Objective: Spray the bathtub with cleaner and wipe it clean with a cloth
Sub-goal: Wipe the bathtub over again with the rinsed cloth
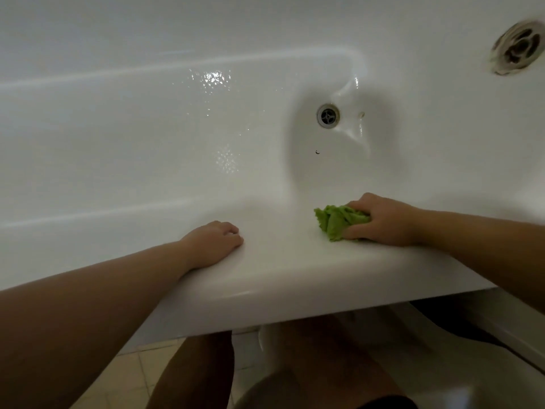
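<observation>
A bare arm comes in from the lower left of the frame. Its left hand (213,242) rests on the near rim of the white tub (280,273), low and near the middle of the picture. The fingers (231,228) are bent a little over the inner edge of the rim and hold nothing.

Above the hand, the inside of the tub fills most of the frame. Wet shiny spots (215,78) show on the far wall, and more wet spots sit lower on the tub floor.

Right of the middle is the round metal drain (328,116) in a dip in the tub floor. A tiny dark speck (317,152) lies just below the drain.

Lower, on the rim, is the green cloth (339,221). It is bunched up and touches the rim. The right hand (383,221) grips it from the right side, with the fingers curled round the cloth. The right arm goes off the right edge of the frame.

In the upper right corner is a round overflow cap (517,50) on the tub's end wall.

At the bottom, under the rim, are the person's legs (200,373) and a tiled floor (129,367).
</observation>
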